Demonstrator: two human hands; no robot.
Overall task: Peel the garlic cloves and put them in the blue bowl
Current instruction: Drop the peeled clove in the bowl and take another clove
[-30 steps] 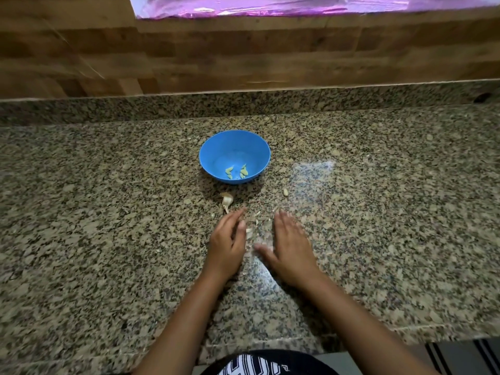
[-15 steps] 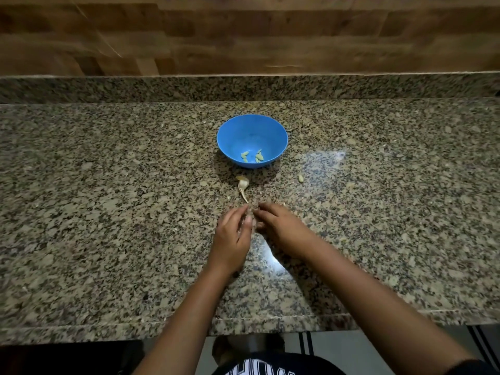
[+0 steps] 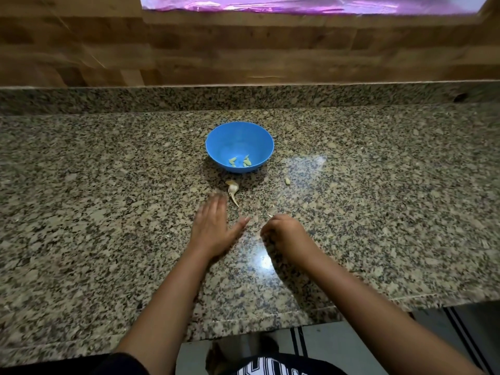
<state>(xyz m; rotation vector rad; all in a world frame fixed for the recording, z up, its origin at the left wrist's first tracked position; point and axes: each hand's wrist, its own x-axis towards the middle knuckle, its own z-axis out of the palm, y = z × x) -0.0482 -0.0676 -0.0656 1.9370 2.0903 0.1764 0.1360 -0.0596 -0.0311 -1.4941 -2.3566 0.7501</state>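
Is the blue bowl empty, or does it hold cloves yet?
Not empty: the upright blue bowl holds a few pale peeled cloves at its bottom.

Head-worn view, forward and down (wide-angle), close over countertop (image 3: 108,212)

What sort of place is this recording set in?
Most likely a home kitchen: a granite counter, a wood-look wall behind it, and peeled garlic cloves in a blue bowl.

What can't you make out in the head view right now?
Right hand: curled fingers hide most of the pale scrap it pinches; clove or peel unclear.
Left hand: fingertips motion-blurred; contact with the counter unclear.
Pieces in the blue bowl: too small to count.
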